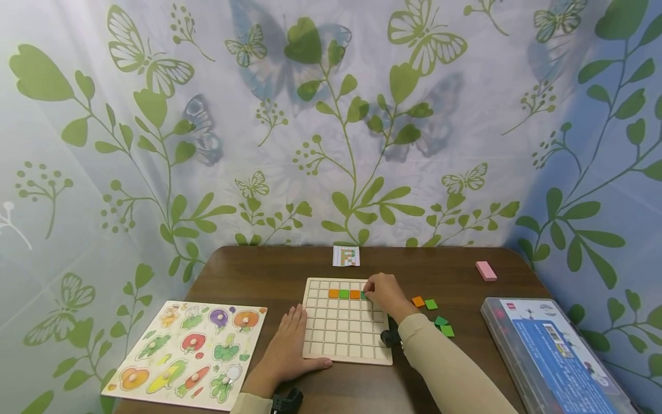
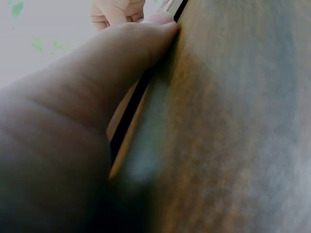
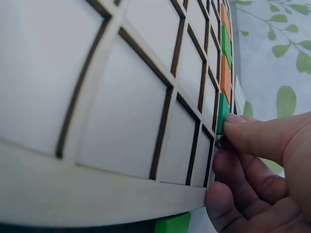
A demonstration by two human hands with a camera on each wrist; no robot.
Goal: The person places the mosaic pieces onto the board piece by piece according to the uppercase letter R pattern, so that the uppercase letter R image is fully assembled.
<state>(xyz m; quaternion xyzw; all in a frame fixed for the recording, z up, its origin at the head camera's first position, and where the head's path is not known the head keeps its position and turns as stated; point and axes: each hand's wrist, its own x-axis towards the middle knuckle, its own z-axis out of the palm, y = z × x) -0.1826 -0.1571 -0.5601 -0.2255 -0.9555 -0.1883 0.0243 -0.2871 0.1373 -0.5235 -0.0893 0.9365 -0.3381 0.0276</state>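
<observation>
A pale wooden grid board (image 1: 338, 333) lies on the brown table. In its upper part, a row holds an orange tile (image 1: 334, 293), a green tile (image 1: 343, 294) and a second orange tile (image 1: 354, 294). At the row's right end my right hand (image 1: 385, 294) pinches a darker green tile (image 3: 222, 114), thumb against its edge; the tile sits at the grid cell beside the orange one. My left hand (image 1: 287, 345) rests along the board's left edge, fingers extended and thumb reaching along the near edge. In the left wrist view the left thumb (image 2: 141, 43) fills much of the picture.
Loose orange (image 1: 418, 302) and green tiles (image 1: 431, 304) lie right of the board. A small pattern card (image 1: 346, 256) is behind it. On the left sits a vegetable puzzle board (image 1: 176, 351); on the right are a pink block (image 1: 486, 271) and a plastic case (image 1: 558, 351).
</observation>
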